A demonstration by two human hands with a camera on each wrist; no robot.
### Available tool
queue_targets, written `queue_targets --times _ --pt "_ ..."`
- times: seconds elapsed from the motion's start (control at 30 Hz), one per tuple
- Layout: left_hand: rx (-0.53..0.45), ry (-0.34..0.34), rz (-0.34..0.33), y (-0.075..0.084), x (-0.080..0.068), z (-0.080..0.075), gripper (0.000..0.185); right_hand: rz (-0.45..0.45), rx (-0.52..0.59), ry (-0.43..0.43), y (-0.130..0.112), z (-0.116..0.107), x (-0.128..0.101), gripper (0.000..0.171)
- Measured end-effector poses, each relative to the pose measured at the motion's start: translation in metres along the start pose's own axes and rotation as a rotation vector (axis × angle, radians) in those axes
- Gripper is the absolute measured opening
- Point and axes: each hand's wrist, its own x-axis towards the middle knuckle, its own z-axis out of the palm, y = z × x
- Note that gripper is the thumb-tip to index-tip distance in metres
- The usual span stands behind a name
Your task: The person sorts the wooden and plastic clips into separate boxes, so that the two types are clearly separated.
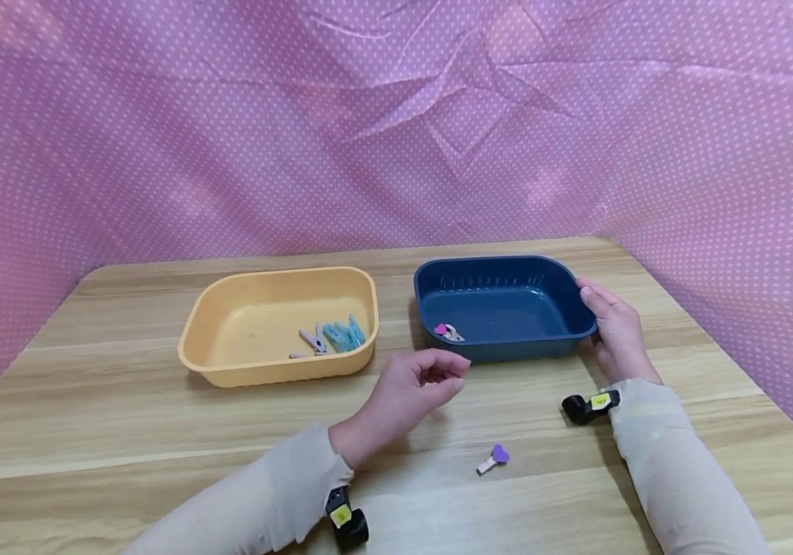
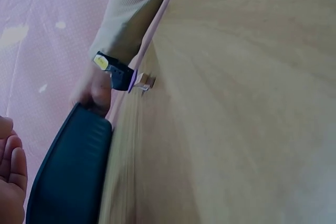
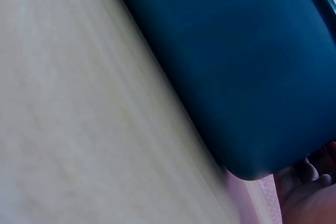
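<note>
At the right end of a dark blue plastic basin [image 1: 517,351], my right hand [image 1: 618,335] grips the rim with the thumb on top. The right wrist view shows that hand's fingers [image 3: 307,171] under the basin's corner. My left hand [image 1: 406,393] hovers in front of the basin's near left corner, fingers loosely bent, nothing visible in them. Inside that corner lies a small clip with a pink heart [image 1: 441,329]. A wooden clip with a purple heart [image 1: 499,455] lies on the table between the forearms.
A yellow basin [image 1: 278,375] stands to the left, with several blue clothespins [image 1: 341,337] and a greyish clothespin [image 1: 314,339] at its right end. Both stand on a wood-grain table [image 1: 126,432]. Pink dotted cloth [image 1: 396,139] hangs behind and at the sides.
</note>
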Motion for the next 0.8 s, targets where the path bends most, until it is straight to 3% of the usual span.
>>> queue_targets --times 0.2,0.5,0.63,0.8 --pt "0.024 -0.074 -0.026 0.000 -0.002 0.006 0.016 -0.010 -0.007 -0.009 0.001 0.000 0.000 0.016" --pt "0.040 -0.112 0.019 0.000 -0.003 0.011 0.017 -0.015 -0.013 -0.007 0.001 0.000 0.001 0.015" --pt "0.041 -0.165 0.007 0.001 -0.003 0.012 0.018 -0.015 -0.019 -0.004 0.002 -0.001 0.001 0.016" --pt "0.069 -0.234 0.042 0.002 -0.005 0.013 0.019 -0.010 -0.017 -0.004 0.001 -0.001 0.000 0.018"
